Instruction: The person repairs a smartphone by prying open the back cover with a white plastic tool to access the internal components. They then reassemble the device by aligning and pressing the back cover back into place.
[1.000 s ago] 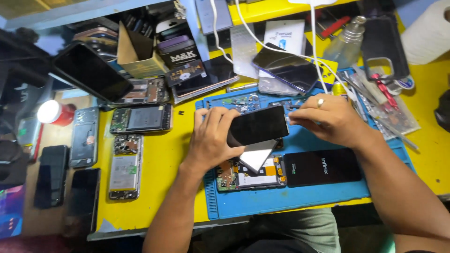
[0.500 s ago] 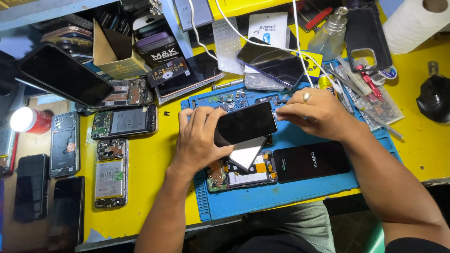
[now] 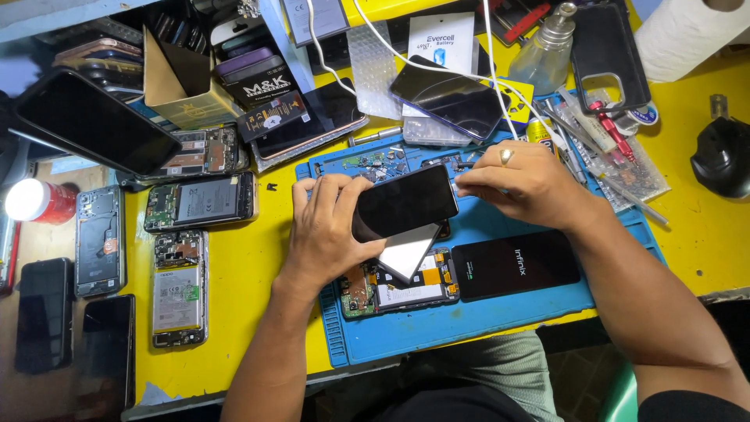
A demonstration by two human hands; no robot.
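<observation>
Holding a black phone screen [image 3: 405, 202] in my left hand [image 3: 332, 230], fingers wrapped on its left edge, thumb under it, so that hand is clamped on the screen. Screen sits tilted, lifted above the blue mat [image 3: 484, 312], glass side up. My right hand [image 3: 527, 181] is at the screen's top right corner, fingertips pinched together just at the edge; cannot tell if they grip anything small there. Ring on one right finger.

Under the screen a shiny pale panel [image 3: 406, 252] sticks out, angled down toward an opened phone [image 3: 398, 285] lying on the mat, battery and boards showing. Just right of it a black phone back [image 3: 516, 270] lies flat on the mat, touching or almost touching the opened phone.

Mat lies on a yellow surface [image 3: 250, 266]. Left of my left hand, three opened phones: one [image 3: 201, 201] lying sideways, one [image 3: 180, 287] upright below it, another [image 3: 205, 152] above. Big dark tablet [image 3: 94, 123] propped at far left, red and white container [image 3: 39, 202] below it. Cardboard box [image 3: 180, 86] up top left. Behind the mat: dark phone [image 3: 447, 98], white cable [image 3: 476, 70], clear bottle [image 3: 547, 48], black phone case [image 3: 609, 51]. Paper roll [image 3: 687, 35] at top right, black mouse [image 3: 723, 156] at right edge, well apart from my hands.
</observation>
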